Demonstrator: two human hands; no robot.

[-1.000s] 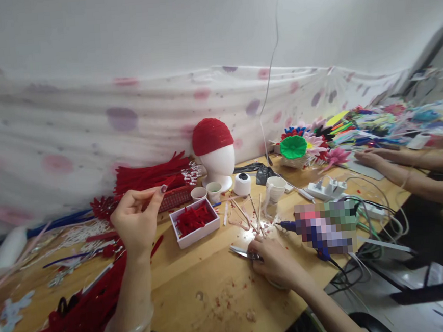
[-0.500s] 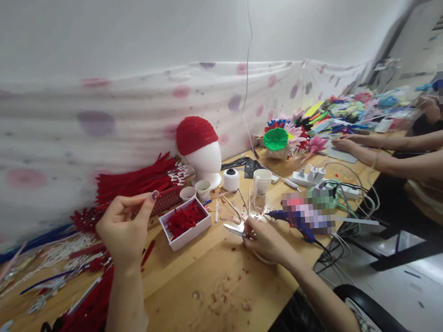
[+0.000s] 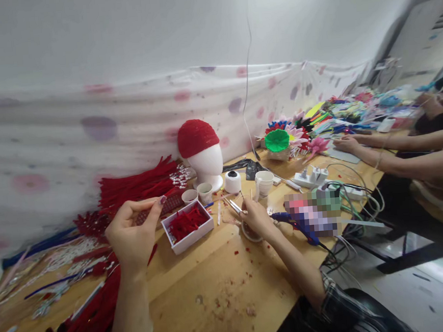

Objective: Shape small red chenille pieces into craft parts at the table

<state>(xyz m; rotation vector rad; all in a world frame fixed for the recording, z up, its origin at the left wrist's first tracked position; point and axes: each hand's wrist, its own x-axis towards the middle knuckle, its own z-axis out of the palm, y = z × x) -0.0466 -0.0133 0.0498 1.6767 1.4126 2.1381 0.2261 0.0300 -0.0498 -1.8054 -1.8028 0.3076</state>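
Observation:
My left hand [image 3: 129, 234] is raised over the left part of the table, thumb and finger pinched together. Whatever is between those fingertips is too small to make out. Farther right, my right hand [image 3: 256, 217] grips a slim shiny tool [image 3: 234, 206] with two pointed blades, like small scissors; its handles are hidden in my fingers. Under that hand sits a round dish [image 3: 252, 234], partly covered by it. Between my hands stands a white box [image 3: 191, 241] filled with red fuzzy pieces [image 3: 187, 222].
Behind the box are two paper cups [image 3: 204, 192], a white foam head [image 3: 208, 164] in a red cap [image 3: 196, 137], a thread spool [image 3: 232, 182] and a mug [image 3: 265, 183]. A blue glue gun [image 3: 301, 229] and a power strip [image 3: 310, 178] lie right. Another person's hands [image 3: 346, 143] work beyond.
My right hand has moved up and away over the dish, and the tool's blades now show apart. My left hand keeps its pinch, slightly farther right in view.

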